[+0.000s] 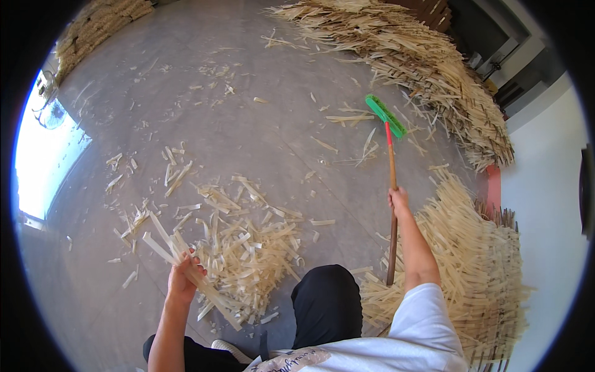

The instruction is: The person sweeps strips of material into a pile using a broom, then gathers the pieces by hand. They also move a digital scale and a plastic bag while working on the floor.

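Note:
My left hand point(186, 274) grips a small bunch of long, pale flat strips point(162, 237), perhaps wood or a plant material. Just beyond and to its right lies a loose heap of short pale strip scraps point(251, 255) on the floor. My right hand point(398, 199) is closed around the wooden handle point(393, 172) of a broom. The broom's green head point(385, 115) points away from me, its bristles facing the stacked strips at the upper right. Below my right hand, the handle's lower end reaches down over a pile of strips point(446, 242).
A tall stack of layered strips point(418, 60) curves along the upper right. A white wall point(544, 176) bounds the right side. Brown bundles point(102, 32) stand at the upper left, near a bright doorway point(46, 153) and a bicycle point(51, 114). Scraps dot the grey floor point(269, 135).

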`<state>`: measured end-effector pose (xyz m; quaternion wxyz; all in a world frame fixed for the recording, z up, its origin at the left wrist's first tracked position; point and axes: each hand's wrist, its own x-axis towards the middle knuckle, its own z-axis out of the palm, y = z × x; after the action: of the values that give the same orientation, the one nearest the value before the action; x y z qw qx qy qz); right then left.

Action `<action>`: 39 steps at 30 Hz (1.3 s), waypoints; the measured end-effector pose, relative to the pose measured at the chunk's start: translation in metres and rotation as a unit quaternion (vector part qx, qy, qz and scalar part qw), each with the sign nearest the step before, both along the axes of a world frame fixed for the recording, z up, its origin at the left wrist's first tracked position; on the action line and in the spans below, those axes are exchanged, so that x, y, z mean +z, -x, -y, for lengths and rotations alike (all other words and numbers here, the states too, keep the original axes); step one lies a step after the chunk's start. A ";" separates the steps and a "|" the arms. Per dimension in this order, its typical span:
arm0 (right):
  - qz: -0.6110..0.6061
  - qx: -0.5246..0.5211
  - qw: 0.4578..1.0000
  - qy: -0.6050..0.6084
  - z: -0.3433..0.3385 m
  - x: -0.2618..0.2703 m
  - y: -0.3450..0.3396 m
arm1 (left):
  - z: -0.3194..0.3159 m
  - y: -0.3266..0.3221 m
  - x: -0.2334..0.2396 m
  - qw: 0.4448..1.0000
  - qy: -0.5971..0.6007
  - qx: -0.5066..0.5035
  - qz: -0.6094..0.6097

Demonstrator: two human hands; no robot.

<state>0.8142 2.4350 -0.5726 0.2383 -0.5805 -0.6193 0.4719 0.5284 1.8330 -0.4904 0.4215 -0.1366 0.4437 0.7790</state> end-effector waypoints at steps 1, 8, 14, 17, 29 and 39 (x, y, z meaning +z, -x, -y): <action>-0.017 0.004 1.000 0.005 -0.002 0.006 0.016 | 0.003 0.001 0.000 1.000 0.007 0.004 -0.003; 0.158 0.060 0.982 -0.089 0.043 0.011 0.032 | 0.007 0.005 0.003 1.000 0.025 0.006 -0.014; 0.213 0.178 0.942 -0.187 0.167 -0.029 -0.095 | 0.007 0.005 0.003 0.999 0.030 0.005 -0.008; 0.223 0.210 0.930 -0.204 0.260 -0.059 -0.197 | -0.002 0.004 -0.004 1.000 0.024 -0.005 0.006; 0.225 0.046 0.971 -0.069 0.302 -0.048 -0.169 | -0.004 0.009 -0.003 0.999 0.029 -0.003 0.015; 0.474 0.319 0.819 -0.059 0.227 -0.085 -0.104 | -0.010 0.011 0.005 0.997 0.068 -0.048 -0.001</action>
<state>0.9179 2.2081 -0.6580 -0.2146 -0.4874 -0.8329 0.1506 0.5177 1.8433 -0.4850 0.4475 -0.1427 0.5020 0.7262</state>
